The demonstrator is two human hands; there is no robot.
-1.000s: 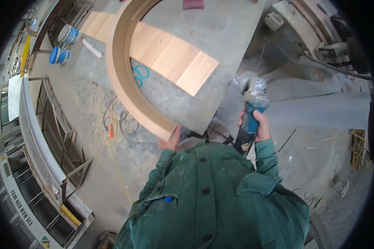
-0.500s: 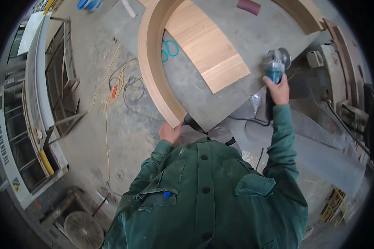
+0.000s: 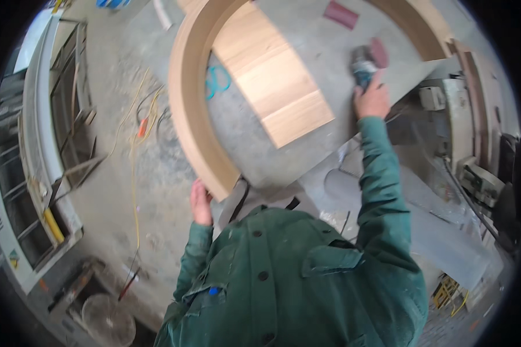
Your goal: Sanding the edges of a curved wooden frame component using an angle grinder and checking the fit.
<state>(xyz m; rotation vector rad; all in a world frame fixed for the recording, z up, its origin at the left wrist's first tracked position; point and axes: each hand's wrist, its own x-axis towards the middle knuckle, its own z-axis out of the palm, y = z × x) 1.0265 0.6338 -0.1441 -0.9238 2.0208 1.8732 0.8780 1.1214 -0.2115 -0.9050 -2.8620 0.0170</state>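
Upper right, the right hand [image 3: 371, 99] grips an angle grinder [image 3: 366, 61]; at centre left, the left hand [image 3: 201, 200] rests open beside the curved wooden arch [image 3: 188, 110].

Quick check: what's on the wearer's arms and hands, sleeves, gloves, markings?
Both arms wear long dark green work-jacket sleeves, creased, with pale dust specks, ending in plain cuffs at the wrists. The left hand and right hand are bare: no gloves, and no watch or rings visible.

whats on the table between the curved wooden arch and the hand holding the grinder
In the head view, a flat pale wood panel lies on the grey table between the curved wooden arch and the right hand holding the grinder.
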